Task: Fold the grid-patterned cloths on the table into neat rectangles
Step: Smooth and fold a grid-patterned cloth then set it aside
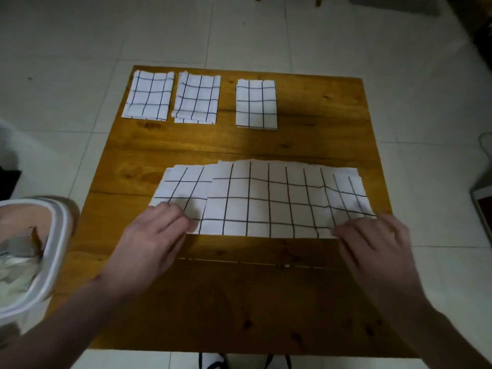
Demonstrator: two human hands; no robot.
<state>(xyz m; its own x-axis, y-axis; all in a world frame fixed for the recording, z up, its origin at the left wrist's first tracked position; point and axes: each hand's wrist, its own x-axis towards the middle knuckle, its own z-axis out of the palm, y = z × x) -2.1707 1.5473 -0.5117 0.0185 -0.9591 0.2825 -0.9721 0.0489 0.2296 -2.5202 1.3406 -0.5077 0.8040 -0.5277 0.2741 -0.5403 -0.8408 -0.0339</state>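
Observation:
A wide white cloth with a black grid [269, 201] lies folded in a long strip across the middle of the wooden table [239, 288]. Its left part overlaps unevenly, with a lower layer sticking out. My left hand [151, 235] pinches the cloth's near left corner. My right hand [372, 243] pinches the near right corner. Three folded grid cloths rest along the far edge: one at the far left [149, 95], one beside it [197, 98] with a layer peeking out below, and one near the centre [256, 104].
A white plastic container [32, 251] holding crumpled material stands at the table's left side, near my left forearm. White floor tiles [399, 102] surround the table. My feet [213, 362] show under the near edge. An object [483, 209] sits on the floor at the right.

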